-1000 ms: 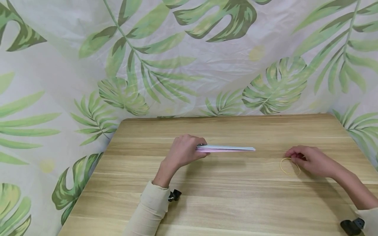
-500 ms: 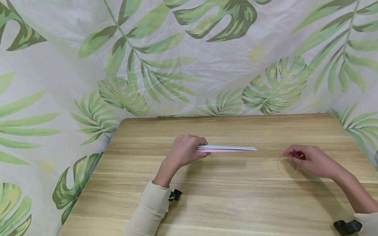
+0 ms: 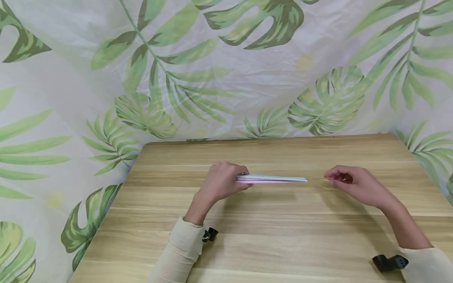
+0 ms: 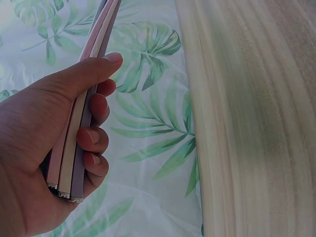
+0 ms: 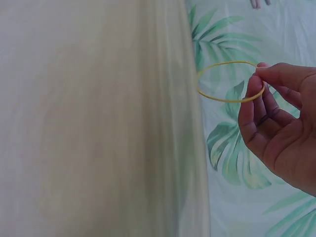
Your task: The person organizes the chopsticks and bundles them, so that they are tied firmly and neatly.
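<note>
My left hand (image 3: 223,181) grips a bundle of slim pastel sticks (image 3: 272,179) above the table, their far ends pointing right. Pink, cream and purple sticks (image 4: 67,153) show in the left wrist view; their near ends, squared and notched, sit by the palm, and the thumb lies across them. To the right of the bundle, my right hand (image 3: 361,184) pinches a thin yellow rubber band (image 5: 227,101) between thumb and fingertips. The band hangs as an unstretched loop, apart from the sticks. In the head view it appears nearly edge-on and faint.
Both hands are over a wood-grain table (image 3: 283,243). Behind it hangs a pale cloth (image 3: 265,86) printed with green leaves. Black wrist cameras (image 3: 389,262) sit at both sleeve cuffs.
My right hand has moved left and slightly away from me, bringing the rubber band closer to the sticks' far ends. The left hand and its bundle have hardly moved.
</note>
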Motion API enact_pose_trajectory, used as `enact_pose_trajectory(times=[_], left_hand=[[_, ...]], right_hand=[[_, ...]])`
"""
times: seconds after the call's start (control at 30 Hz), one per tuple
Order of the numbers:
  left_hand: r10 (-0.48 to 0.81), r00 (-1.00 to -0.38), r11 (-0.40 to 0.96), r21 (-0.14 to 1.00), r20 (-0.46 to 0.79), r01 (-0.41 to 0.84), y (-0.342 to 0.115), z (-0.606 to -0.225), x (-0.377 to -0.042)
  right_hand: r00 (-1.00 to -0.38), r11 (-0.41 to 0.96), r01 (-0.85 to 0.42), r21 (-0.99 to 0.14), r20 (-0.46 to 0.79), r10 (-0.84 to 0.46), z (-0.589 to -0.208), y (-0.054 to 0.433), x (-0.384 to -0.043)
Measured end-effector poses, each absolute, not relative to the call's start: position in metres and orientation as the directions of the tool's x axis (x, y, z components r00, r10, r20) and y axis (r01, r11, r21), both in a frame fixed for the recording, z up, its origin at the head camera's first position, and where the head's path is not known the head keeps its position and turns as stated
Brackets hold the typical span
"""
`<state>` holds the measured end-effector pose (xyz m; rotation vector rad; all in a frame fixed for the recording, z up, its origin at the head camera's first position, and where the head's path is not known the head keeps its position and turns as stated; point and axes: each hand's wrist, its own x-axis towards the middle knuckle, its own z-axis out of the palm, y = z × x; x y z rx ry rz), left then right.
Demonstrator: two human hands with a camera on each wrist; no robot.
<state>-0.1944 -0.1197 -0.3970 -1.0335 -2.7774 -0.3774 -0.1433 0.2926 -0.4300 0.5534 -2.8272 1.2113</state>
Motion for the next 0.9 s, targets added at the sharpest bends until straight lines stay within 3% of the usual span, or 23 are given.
enact_pose_trajectory(times=[0.9], left_hand=[[0.606, -0.756, 0.737, 0.183, 0.245, 0.650, -0.113, -0.404, -0.194]], right_hand=[[-0.944, 0.534, -0.284, -0.796, 0.136, -0.301, -0.395, 0.231, -0.158]])
